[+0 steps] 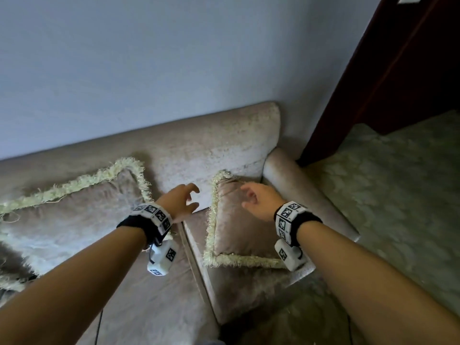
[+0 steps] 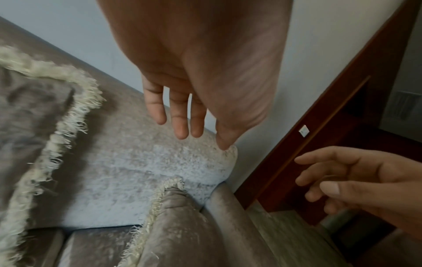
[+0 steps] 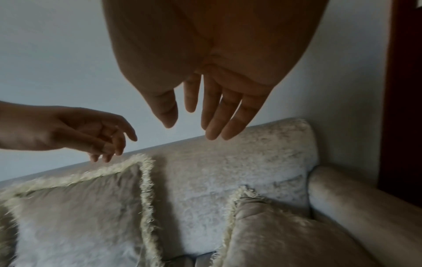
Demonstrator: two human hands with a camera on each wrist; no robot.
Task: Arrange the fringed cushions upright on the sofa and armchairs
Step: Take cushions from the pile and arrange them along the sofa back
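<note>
A beige velvet sofa (image 1: 199, 148) runs along the wall. One fringed cushion (image 1: 239, 225) lies slumped on the right seat beside the armrest (image 1: 306, 192). A larger fringed cushion (image 1: 72, 210) leans against the backrest on the left. My left hand (image 1: 185, 201) hovers between the two cushions with loosely curled fingers, holding nothing. My right hand (image 1: 258, 199) hangs over the right cushion's upper part, fingers relaxed and empty. In the wrist views the left hand (image 2: 189, 119) and the right hand (image 3: 200, 115) both float above the backrest, apart from the fabric.
A dark wooden door frame (image 1: 388, 70) stands right of the sofa at the corner. Patterned greenish carpet (image 1: 393, 185) covers the floor on the right. A pale blue wall (image 1: 149, 58) rises behind the backrest. Another fringed cushion's edge (image 1: 10, 282) shows at far left.
</note>
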